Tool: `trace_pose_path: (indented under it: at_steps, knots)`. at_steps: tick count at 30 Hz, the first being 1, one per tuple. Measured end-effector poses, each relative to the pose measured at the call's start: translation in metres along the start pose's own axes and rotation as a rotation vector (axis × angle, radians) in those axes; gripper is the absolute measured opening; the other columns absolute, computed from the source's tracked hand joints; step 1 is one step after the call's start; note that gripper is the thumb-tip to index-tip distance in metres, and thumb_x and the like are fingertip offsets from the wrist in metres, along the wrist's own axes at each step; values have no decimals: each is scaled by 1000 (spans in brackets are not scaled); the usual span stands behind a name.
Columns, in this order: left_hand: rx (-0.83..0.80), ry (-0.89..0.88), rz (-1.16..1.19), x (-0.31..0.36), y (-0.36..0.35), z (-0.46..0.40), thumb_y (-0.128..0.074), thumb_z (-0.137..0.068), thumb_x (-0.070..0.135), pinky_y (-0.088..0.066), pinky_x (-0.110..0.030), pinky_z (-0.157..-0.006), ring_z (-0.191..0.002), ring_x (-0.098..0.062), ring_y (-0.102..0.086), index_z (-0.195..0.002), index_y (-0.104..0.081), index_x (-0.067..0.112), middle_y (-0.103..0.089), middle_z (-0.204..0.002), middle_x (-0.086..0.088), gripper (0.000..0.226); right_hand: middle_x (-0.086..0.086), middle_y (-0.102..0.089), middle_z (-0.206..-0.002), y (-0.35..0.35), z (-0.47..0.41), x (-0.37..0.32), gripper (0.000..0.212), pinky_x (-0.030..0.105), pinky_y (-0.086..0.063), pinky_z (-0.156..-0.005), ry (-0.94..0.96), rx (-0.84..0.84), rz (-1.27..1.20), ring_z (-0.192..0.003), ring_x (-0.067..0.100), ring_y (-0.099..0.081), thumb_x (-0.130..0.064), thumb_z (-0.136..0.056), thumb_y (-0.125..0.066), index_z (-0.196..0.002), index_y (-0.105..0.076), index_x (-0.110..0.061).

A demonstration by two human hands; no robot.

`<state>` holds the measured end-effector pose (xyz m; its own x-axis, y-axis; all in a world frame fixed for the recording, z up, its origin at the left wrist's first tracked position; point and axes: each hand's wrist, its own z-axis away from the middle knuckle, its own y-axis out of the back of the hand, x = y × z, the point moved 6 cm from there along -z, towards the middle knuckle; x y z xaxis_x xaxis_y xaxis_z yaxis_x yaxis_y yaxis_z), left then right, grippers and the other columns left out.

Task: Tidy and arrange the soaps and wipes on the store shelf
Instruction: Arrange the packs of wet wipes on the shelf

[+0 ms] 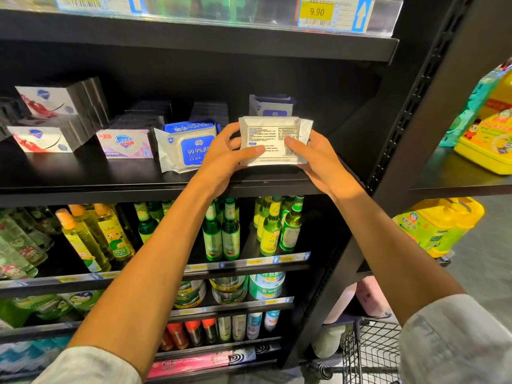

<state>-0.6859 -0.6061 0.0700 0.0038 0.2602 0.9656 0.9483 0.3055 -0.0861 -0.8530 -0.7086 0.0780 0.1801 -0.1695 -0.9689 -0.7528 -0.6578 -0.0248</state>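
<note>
Both my hands hold a white wipes pack (273, 134), its printed back facing me, just above the front right of the black shelf (116, 187). My left hand (221, 159) grips its left edge with the thumb on the face. My right hand (315, 159) grips its right edge the same way. Another wipes pack (187, 146) with a blue label lies to the left of it. A third wipes pack (271, 106) stands behind the held one. A pink-purple soap box (126, 144) and two white soap boxes (41, 138) sit further left, with dark rows behind them.
The shelf above (194, 37) carries a 9.90 price tag (317, 13). Below are green glass bottles (221, 234), yellow spray bottles (91, 236) and cans. Yellow detergent jugs (487, 139) stand on the neighbouring rack to the right. A wire basket (371, 353) is at the lower right.
</note>
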Motion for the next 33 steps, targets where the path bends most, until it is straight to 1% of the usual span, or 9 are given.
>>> trace_pose_path:
  at_steps: [5,11,14,19,22,25,28,31,33]
  knots:
    - [32,35,54,3,0,2,-76,-93,10,-61,-45,-95,-111,-23,-74,-143,-51,12,-76,-121,-5,55,10,-60,-145,-1,-1,-2,64,52,-53,-107,42,-81,60,-132,28,-61,-7,-96,-70,-152,-39,-12]
    - [42,87,109,1,2,0,-76,-95,19,-58,-51,-100,-113,-24,-73,-137,-57,8,-76,-120,-7,48,9,-47,-155,-5,-3,-4,97,46,-53,-107,82,-135,141,-142,25,-51,2,-83,-79,-158,-22,-20]
    - [-5,100,67,1,-3,0,-75,-96,24,-58,-50,-100,-113,-23,-73,-137,-59,9,-76,-120,-7,47,9,-48,-153,-3,-4,-3,93,47,-53,-107,104,-132,155,-143,25,-50,5,-84,-78,-157,-24,-15]
    - [-48,101,73,4,-6,2,-70,-99,30,-57,-51,-101,-118,-21,-71,-141,-56,12,-75,-124,-4,48,8,-57,-144,4,-3,1,71,45,-59,-99,68,-55,47,-136,24,-57,8,-89,-72,-147,-38,-12]
    - [-2,87,70,5,-6,1,-70,-97,34,-57,-49,-102,-117,-17,-71,-157,-34,22,-75,-116,4,71,5,-61,-138,7,-2,2,62,40,-61,-95,35,-1,-7,-131,21,-62,1,-91,-73,-145,-43,-12]
    - [-12,37,61,1,-3,-3,-79,-89,40,-55,-46,-105,-125,-16,-66,-162,-16,35,-62,-140,0,97,6,-63,-136,7,-2,2,59,38,-61,-92,14,38,-33,-127,19,-64,-4,-92,-74,-143,-47,-13]
    - [-76,-35,4,1,-3,-4,-86,-81,33,-55,-41,-105,-136,-16,-57,-159,-25,37,-50,-153,-1,99,6,-63,-134,7,-3,1,56,34,-62,-87,3,59,-61,-125,19,-66,-4,-93,-73,-142,-48,-13]
    - [-92,-89,-53,1,-2,-3,-85,-85,14,-55,-44,-105,-135,-18,-56,-154,-38,30,-52,-149,-1,85,6,-63,-134,6,-2,1,57,33,-62,-84,-5,53,-31,-124,17,-66,-5,-93,-72,-144,-47,-12]
    - [-66,-95,-37,0,0,-2,-84,-83,16,-56,-47,-103,-132,-19,-58,-146,-47,26,-56,-143,-3,74,5,-62,-135,3,-2,1,59,32,-62,-85,-4,24,6,-125,16,-65,-4,-93,-72,-145,-45,-13]
